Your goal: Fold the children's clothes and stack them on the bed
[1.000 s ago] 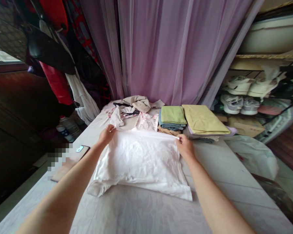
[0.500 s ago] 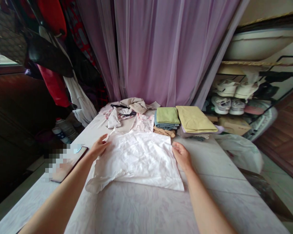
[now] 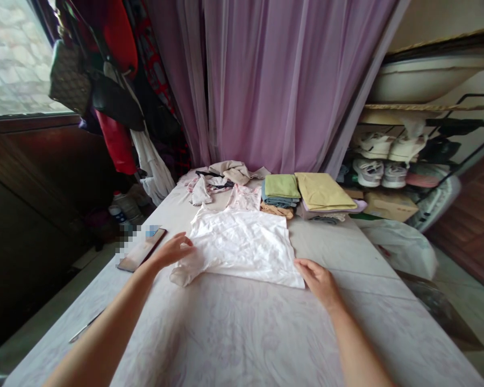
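Observation:
A white garment [image 3: 242, 242], wrinkled and spread fairly flat, lies across the middle of the cloth-covered surface. Its lower left part is bunched and folded over. My left hand [image 3: 176, 251] hovers by the garment's left edge, fingers slightly bent and apart, holding nothing that I can see. At the lower right edge, the fingertips of my right hand [image 3: 318, 277] touch the fabric with fingers stretched out. Just beyond the garment lies a pink-patterned piece of clothing [image 3: 244, 198].
Folded green [image 3: 281, 185] and yellow cloths [image 3: 325, 191] top stacks at the back right. Loose clothes [image 3: 210, 185] are heaped at the back left. A phone [image 3: 141, 252] rests near the left edge, with a thin metallic object [image 3: 86, 325] nearer me. Shoes [image 3: 381, 172] stand on a rack.
My right hand has slid along the garment's right edge toward its near corner. My left hand stays near the left side. The view has turned somewhat left.

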Demonstrator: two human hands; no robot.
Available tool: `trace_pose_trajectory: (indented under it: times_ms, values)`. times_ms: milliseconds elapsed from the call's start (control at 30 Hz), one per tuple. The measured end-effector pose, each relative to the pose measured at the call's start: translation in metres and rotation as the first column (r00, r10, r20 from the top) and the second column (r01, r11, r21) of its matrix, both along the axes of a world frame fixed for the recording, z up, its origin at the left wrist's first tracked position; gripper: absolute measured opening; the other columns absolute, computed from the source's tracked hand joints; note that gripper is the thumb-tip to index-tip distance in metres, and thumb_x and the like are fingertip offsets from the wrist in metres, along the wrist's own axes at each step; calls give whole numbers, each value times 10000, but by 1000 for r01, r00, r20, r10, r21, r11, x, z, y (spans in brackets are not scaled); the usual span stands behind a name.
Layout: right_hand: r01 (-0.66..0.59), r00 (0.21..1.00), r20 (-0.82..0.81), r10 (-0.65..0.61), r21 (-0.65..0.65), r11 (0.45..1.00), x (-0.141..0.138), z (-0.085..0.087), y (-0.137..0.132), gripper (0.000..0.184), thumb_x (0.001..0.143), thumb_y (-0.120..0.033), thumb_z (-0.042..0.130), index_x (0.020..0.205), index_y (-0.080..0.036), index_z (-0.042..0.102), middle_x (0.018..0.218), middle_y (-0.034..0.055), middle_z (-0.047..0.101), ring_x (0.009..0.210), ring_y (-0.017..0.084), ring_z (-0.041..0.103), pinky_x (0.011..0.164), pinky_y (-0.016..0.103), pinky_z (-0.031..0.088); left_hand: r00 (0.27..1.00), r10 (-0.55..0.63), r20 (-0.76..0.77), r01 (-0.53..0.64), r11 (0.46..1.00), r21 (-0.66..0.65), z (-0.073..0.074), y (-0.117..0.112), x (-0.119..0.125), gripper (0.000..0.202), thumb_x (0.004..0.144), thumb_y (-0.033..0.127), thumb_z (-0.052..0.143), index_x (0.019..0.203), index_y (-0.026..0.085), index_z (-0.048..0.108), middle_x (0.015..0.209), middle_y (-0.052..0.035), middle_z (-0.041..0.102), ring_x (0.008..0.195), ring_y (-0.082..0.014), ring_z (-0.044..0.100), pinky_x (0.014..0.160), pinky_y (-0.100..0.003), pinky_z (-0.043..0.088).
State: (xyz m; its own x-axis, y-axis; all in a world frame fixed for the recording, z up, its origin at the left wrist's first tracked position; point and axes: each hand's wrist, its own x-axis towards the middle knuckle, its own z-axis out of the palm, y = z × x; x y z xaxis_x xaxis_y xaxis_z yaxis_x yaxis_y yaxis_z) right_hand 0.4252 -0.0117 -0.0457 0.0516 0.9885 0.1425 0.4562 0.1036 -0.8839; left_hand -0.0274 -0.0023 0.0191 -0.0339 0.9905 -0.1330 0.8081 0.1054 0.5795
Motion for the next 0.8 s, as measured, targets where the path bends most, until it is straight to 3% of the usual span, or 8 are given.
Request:
trace_pose_trajectory:
  times_ms: [133, 200, 267, 367, 467, 533, 700, 800]
  values:
    - [-87, 990, 118, 81, 52, 995, -2, 2, -5, 357, 703, -506, 614, 866, -214, 739, 877, 84, 753, 801, 253, 685, 754, 372, 542, 940, -284, -191, 262, 956, -134, 16, -31, -1, 393, 690, 507, 694, 993, 256, 695, 1525, -102, 417, 1430, -347, 317, 1135, -459, 286]
    - [-139, 974, 194, 119, 92, 986, -3, 4, -6, 330, 694, -478, 629, 864, -218, 739, 895, 83, 748, 843, 259, 678, 797, 387, 530, 895, -345, -283, 299, 935, -192, 19, -47, 1, 446, 622, 440, 771, 1026, 272, 683, 1538, -99, 398, 1469, -370, 208, 1154, -533, 211]
    - [-187, 947, 287, 147, 119, 975, -5, 7, -7, 302, 694, -454, 632, 858, -224, 739, 886, 75, 740, 873, 263, 669, 835, 399, 513, 868, -325, -376, 271, 944, -189, 19, -59, 4, 480, 579, 370, 808, 1028, 267, 676, 1529, -108, 409, 1468, -393, 191, 1151, -583, 172]
    - [-219, 898, 410, 160, 101, 970, -7, 11, -9, 277, 704, -442, 618, 849, -239, 739, 881, 63, 726, 900, 266, 658, 836, 395, 498, 839, -273, -472, 241, 962, -128, 14, -68, 7, 377, 616, 301, 780, 974, 248, 673, 1492, -115, 458, 1452, -382, 250, 1153, -588, 175]
    - [-227, 853, 493, 171, 57, 972, -8, 16, -13, 224, 723, -426, 584, 777, -250, 710, 848, 49, 710, 872, 252, 651, 789, 365, 487, 807, -277, -521, 298, 953, -45, 12, -74, 7, 177, 724, 191, 649, 896, 232, 665, 1443, -88, 520, 1434, -326, 316, 1169, -567, 172]
    - [-242, 835, 521, 179, 55, 969, -7, 19, -15, 170, 722, -388, 561, 702, -249, 657, 776, 38, 685, 804, 234, 639, 738, 341, 479, 795, -310, -522, 350, 936, -23, 13, -76, 5, 193, 746, 122, 566, 881, 228, 653, 1401, -61, 564, 1421, -293, 347, 1174, -549, 185]
    - [-305, 872, 433, 230, 113, 946, -6, 25, -22, 24, 635, -252, 512, 613, -252, 504, 854, 44, 725, 931, 253, 655, 832, 346, 485, 792, -389, -471, 409, 910, -64, 21, -69, -2, 260, 694, 78, 548, 889, 228, 633, 1273, -43, 647, 1303, -271, 492, 1142, -506, 268]
    - [-250, 912, 343, 225, 30, 968, -5, 26, -24, 63, 663, -297, 516, 702, -256, 545, 825, 31, 737, 881, 247, 685, 780, 327, 508, 822, -430, -373, 429, 899, -90, 25, -55, -11, 293, 689, 83, 524, 912, 228, 646, 1071, -34, 717, 1063, -224, 638, 1004, -371, 425]
